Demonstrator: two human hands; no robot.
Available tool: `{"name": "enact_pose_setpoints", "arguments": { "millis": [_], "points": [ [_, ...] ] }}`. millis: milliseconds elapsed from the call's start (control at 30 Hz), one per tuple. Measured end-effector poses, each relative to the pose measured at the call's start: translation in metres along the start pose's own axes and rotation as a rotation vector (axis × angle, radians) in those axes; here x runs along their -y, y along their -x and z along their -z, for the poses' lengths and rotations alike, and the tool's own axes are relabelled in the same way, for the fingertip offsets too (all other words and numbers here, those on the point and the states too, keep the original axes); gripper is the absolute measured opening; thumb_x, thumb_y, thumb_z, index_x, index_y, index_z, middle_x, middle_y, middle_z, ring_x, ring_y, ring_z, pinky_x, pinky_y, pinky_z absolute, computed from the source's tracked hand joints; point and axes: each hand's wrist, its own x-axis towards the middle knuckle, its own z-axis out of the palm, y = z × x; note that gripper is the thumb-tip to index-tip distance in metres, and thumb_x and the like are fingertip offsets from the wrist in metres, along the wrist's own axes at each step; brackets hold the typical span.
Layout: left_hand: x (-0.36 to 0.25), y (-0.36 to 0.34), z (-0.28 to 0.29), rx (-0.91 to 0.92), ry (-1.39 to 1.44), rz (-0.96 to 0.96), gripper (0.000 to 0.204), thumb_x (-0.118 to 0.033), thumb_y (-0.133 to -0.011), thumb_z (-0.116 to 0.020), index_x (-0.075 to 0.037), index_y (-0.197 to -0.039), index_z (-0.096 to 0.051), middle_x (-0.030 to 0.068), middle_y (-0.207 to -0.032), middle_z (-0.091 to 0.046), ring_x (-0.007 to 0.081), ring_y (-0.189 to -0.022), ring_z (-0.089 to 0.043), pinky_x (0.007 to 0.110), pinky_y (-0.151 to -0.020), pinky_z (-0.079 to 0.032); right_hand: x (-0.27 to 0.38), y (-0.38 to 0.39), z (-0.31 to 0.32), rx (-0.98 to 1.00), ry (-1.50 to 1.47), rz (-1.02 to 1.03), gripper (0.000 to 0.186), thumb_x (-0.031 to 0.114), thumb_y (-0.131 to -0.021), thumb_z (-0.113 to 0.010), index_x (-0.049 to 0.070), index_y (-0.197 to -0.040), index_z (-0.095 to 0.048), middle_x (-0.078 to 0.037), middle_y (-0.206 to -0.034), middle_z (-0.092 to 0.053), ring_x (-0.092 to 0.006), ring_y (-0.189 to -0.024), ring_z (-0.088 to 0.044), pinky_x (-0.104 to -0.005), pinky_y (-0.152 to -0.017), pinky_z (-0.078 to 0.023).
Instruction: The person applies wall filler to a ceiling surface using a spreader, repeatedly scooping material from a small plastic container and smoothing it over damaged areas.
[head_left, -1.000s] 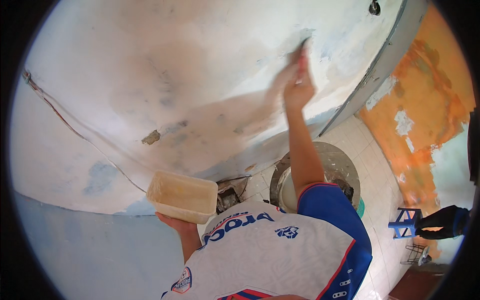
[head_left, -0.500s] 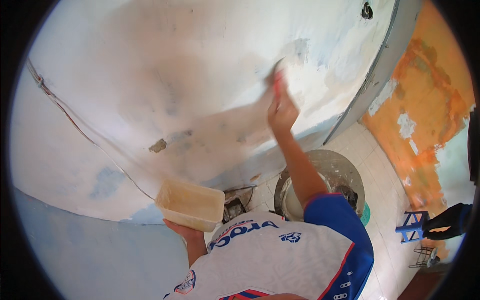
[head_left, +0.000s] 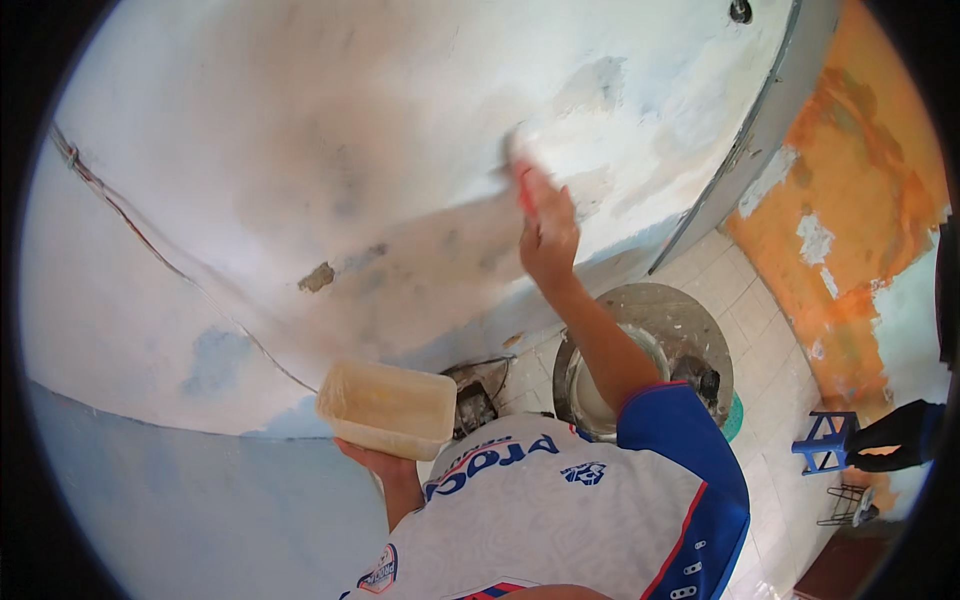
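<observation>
being clasped in the right hand is a red-handled tool, its blurred tip at the patchy wall just above that grip; contact can't really be told tbh. lower left of the grip, a cream plastic tub is held from its underside by the left hand. below the grip, a pale bucket is partly hidden by the forearm.

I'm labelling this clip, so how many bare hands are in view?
2: the left bare hand, partly hidden, supports the cream rectangular plastic tub; the right bare hand grips a red-handled tool, blurred, before the patchy white wall. Others may be hidden.
</observation>
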Motion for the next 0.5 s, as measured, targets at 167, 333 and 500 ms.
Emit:
{"name": "enact_pose_setpoints", "arguments": {
  "millis": [167, 333, 500],
  "points": [
    [-0.008, 0.002, 0.015, -0.017, 0.165, -0.031, 0.079, -0.073, -0.106, -0.025, -0.019, -0.162, -0.035, 0.008, -0.161, -0.045, 0.0324, -0.145, -0.048, 0.05, -0.119, -0.046, -0.002, -0.004, 0.02, 0.081, -0.229, -0.339, 0.039, 0.0, -0.102, -0.058, -0.001, -0.141, -0.066, -0.02, -0.132, -0.072, -0.0299, -0.115, -0.073, -0.0378, -0.099, -0.056],
    [-0.004, 0.007, 0.019, -0.031, 0.111, -0.039, 0.079, -0.073, -0.106, -0.026, -0.018, -0.163, -0.034, 0.0088, -0.161, -0.045, 0.0325, -0.144, -0.049, 0.05, -0.119, -0.046, -0.052, -0.035, -0.009, -0.053, -0.13, -0.269, 0.037, 0.006, -0.106, -0.053, -0.001, -0.14, -0.066, -0.019, -0.133, -0.072, -0.0349, -0.124, -0.067, -0.0445, -0.108, -0.05],
    [-0.009, 0.004, 0.009, -0.051, -0.017, -0.044, 0.08, -0.073, -0.105, -0.031, -0.018, -0.163, -0.034, 0.0087, -0.162, -0.044, 0.0333, -0.145, -0.049, 0.053, -0.119, -0.045, 0.019, 0.046, -0.008, 0.358, -0.041, 0.033, 0.049, 0.003, -0.099, -0.06, 0.007, -0.148, -0.061, -0.013, -0.147, -0.064, -0.0383, -0.136, -0.058, -0.0602, -0.124, -0.026]
  ]
}}
